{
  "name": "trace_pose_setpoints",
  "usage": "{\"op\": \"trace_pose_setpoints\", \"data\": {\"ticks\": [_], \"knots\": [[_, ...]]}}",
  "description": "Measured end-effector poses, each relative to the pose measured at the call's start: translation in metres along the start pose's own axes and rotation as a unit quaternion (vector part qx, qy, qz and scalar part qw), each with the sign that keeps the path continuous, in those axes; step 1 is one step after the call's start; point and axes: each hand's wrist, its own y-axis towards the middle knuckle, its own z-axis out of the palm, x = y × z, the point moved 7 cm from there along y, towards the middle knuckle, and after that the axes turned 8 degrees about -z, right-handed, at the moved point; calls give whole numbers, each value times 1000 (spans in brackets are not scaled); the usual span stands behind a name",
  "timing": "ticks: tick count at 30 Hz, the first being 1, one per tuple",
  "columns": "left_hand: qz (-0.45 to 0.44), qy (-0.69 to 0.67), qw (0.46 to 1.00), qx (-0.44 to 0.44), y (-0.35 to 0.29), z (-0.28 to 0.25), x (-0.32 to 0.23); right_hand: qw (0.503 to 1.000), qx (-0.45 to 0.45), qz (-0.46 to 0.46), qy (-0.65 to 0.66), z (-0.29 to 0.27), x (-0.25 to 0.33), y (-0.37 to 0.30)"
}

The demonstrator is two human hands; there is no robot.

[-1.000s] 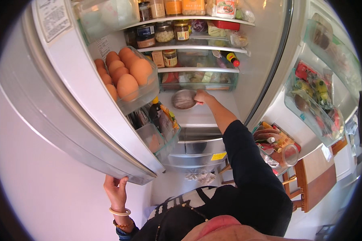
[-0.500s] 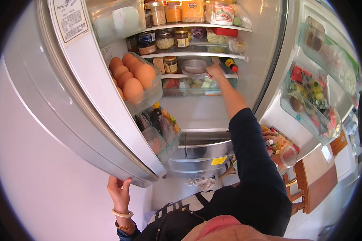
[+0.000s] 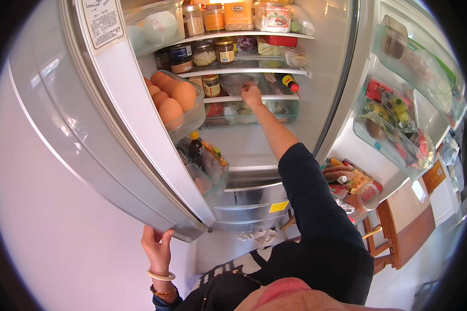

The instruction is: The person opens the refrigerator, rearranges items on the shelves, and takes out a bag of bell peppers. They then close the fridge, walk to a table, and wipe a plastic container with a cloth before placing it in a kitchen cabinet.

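My right hand (image 3: 251, 95) reaches into the open refrigerator, its fingers closed at the right rim of a clear bowl (image 3: 233, 84). The bowl sits on the lower glass shelf; its far side and contents are hard to make out. Just left of it stands a small glass jar (image 3: 210, 86) with a dark lid. To the right lies a dark bottle with a red cap (image 3: 294, 87). Down at the lower left, my left hand (image 3: 156, 246) grips the bottom corner of the left refrigerator door (image 3: 184, 230), thumb on one side and fingers on the other.
Brown eggs (image 3: 171, 101) fill a bin on the left door, above a bin with bottles and packets. Jars and tubs (image 3: 204, 53) line the upper shelves. The right door's bins (image 3: 394, 122) hold wrapped produce. A wooden table (image 3: 410, 228) and chair stand at the right.
My right hand has moved left along the bowl's rim, and the bowl has shifted slightly left. The view has turned a little; my left hand keeps its hold on the door.
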Motion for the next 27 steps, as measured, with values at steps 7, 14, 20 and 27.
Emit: {"op": "trace_pose_setpoints", "data": {"ticks": [7,14,20,27], "knots": [[33,90,995,0,2,11,-9,977,-181,10,110,-31,43,-38],[129,44,991,-13,2,29,-21,892,-158,-47,421,-106,142,-238],[273,40,960,52,11,63,-35,971,58,-32,229,-192,165,-447],[308,111,940,93,36,129,-57,963,-260,-70,24,-404,133,-509]]}}
